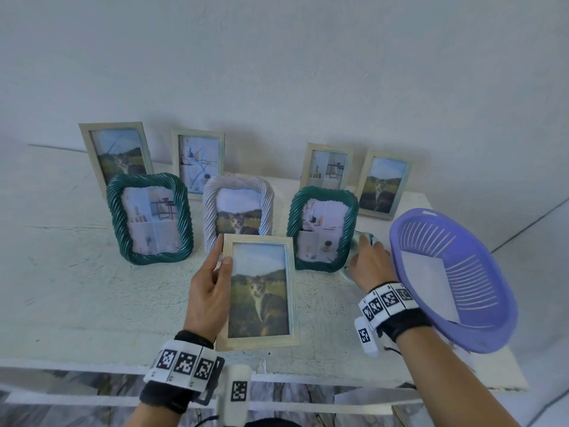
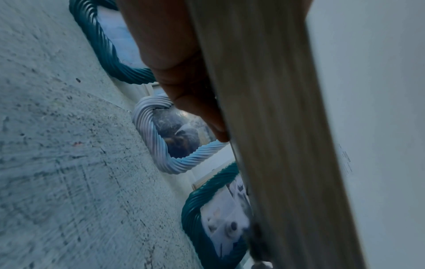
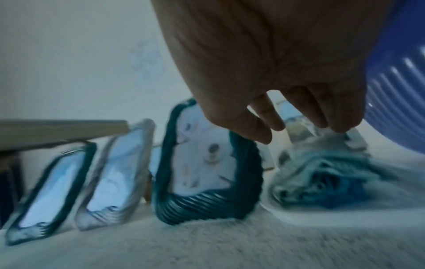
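From the head camera we see the left hand (image 1: 206, 291) clamped on the left edge of a pale wooden rectangular photo frame with a cat picture (image 1: 260, 291), thumb on the front and fingers behind, and it is lifted off the white table (image 1: 77, 288) directly in front of the white twisted-rope photo frame (image 1: 238, 211), partly covering it. A dark green twisted-rope frame (image 1: 151, 217) stands to the left of the white one and a second green twisted-rope frame (image 1: 321, 226) to its right. Beyond that second green frame the right hand (image 1: 369, 263) reaches down over a crumpled blue-grey cloth (image 1: 357, 241), and farther right a purple slotted plastic colander (image 1: 471, 282) sits tilted. In the left wrist camera our fingers (image 2: 184, 87) lie along the wooden frame's side (image 2: 276, 127), with the white rope frame (image 2: 149, 131) just past them on the table. In the right wrist camera, which is blurred, the fingertips (image 3: 342, 125) meet the top of the cloth (image 3: 322, 167), which lies to the right of the second green frame (image 3: 207, 163), itself right of the white one. We cannot tell whether the fingers pinch the cloth or only touch it
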The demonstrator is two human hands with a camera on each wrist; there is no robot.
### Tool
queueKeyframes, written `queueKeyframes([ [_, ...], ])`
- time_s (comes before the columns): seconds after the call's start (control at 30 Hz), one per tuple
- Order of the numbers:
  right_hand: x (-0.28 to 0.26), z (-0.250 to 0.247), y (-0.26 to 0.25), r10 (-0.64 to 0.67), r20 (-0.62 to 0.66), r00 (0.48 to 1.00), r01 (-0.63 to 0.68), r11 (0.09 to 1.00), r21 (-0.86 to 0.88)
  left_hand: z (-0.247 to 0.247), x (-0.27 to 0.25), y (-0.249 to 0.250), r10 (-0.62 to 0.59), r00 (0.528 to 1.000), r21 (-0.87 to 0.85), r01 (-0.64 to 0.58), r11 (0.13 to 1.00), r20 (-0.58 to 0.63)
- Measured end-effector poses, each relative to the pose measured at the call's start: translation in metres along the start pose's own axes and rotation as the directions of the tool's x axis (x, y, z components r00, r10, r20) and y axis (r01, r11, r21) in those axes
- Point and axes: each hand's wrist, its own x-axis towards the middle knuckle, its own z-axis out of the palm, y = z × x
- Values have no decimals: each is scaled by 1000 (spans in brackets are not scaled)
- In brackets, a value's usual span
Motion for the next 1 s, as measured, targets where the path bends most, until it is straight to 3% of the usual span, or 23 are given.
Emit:
queueKeyframes([
  [0.1,-29,-11,-5,-174,-241,955,189,981,41,1,0,5,27,999,46,-25,999,-42],
  [0.17,-55,-18,-14,-252,-238,938,321,889,327,2,0,5,27,999,39,-25,999,-34],
  [0.2,-69,-21,-21,-265,-107,958,279,789,547,4,0,5,15,1000,19,-14,1000,-23],
  [0.23,-82,-24,-28,-296,82,952,139,654,744,7,0,6,6,1000,6,-6,1000,-12],
  [0.3,-100,-24,-39,-359,349,866,-205,382,901,16,-1,8,-14,1000,-7,14,1000,21],
  [0.37,-108,-19,-43,-348,389,853,-335,209,919,25,-2,9,-54,997,-30,55,998,60],
  [0.43,-110,-16,-43,-327,343,881,-348,48,936,32,-5,10,-101,987,-16,104,994,125],
  [0.5,-111,-18,-43,-342,297,892,-321,-16,947,38,-9,11,-179,956,32,176,984,231],
  [0.63,-117,-32,-47,-445,183,877,-180,49,982,51,-14,20,-332,842,25,355,934,425],
  [0.73,-122,-31,-47,-478,30,878,124,289,949,59,-19,32,-357,777,-107,473,874,518],
  [0.8,-122,-27,-46,-463,5,886,208,407,890,63,-23,40,-361,757,-181,526,831,545],
  [0.9,-123,-24,-39,-455,-117,883,374,529,762,68,-23,40,-355,794,-171,489,855,493],
  [1.0,-121,-30,-31,-517,-250,818,560,622,547,74,-25,36,-346,852,-142,428,892,394],
])
